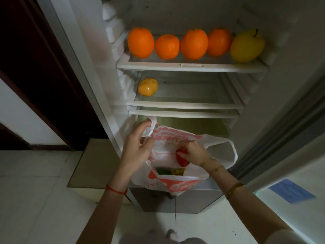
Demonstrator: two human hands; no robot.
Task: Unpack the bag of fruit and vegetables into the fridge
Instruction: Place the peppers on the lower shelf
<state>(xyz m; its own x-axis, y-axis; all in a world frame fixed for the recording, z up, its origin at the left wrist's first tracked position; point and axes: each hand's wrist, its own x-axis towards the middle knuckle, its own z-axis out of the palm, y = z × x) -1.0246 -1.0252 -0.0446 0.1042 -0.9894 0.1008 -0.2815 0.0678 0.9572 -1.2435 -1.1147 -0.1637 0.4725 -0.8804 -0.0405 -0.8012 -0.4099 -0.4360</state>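
Observation:
A white plastic bag (pixel 177 184) with red print hangs open in front of the fridge. My left hand (pixel 139 148) grips its left handle and holds the mouth up. Inside the bag's mouth my right hand (pixel 193 152) is closed around a red fruit (pixel 181 157). Green and yellow produce (pixel 168 172) shows deeper in the bag. On the fridge's top shelf (pixel 191 66) stand several oranges (pixel 140 42) in a row and a yellow apple (pixel 247 45) at the right end. One small orange-yellow fruit (pixel 148 86) sits at the left of the middle shelf (pixel 184 104).
The fridge door (pixel 288 120) stands open at the right. A dark doorway (pixel 35 67) lies to the left. A grey lower compartment (pixel 175 199) sits under the bag. A blue note (pixel 292 190) is stuck at the lower right. White floor tiles (pixel 35 191) spread below.

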